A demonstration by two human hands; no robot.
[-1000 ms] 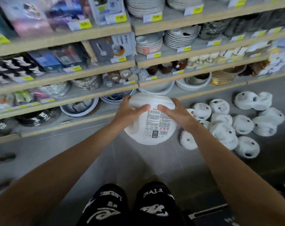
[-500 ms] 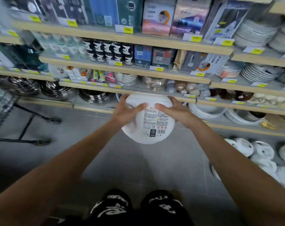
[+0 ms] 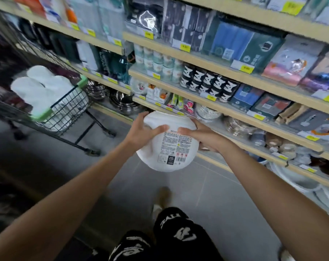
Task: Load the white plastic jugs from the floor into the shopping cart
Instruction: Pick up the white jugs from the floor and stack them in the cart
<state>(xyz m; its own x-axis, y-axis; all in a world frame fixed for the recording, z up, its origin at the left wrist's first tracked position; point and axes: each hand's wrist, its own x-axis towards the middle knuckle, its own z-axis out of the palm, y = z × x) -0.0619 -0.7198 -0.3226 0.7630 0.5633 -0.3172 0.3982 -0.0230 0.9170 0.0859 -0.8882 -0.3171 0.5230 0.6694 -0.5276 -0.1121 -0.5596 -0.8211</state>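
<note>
Left of held jug (image 3: 167,146), cart (image 3: 71,108) (contents blurred).

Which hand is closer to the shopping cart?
Left. The left hand holds the jug on the side facing the shopping cart; the right hand holds its far side.

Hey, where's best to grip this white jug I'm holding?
Clasp the white jug by its upper flanks, left hand from the left, right hand from the right, thumbs across the label face. Its body looks wide, round and smooth, and no handle shows here.
</note>
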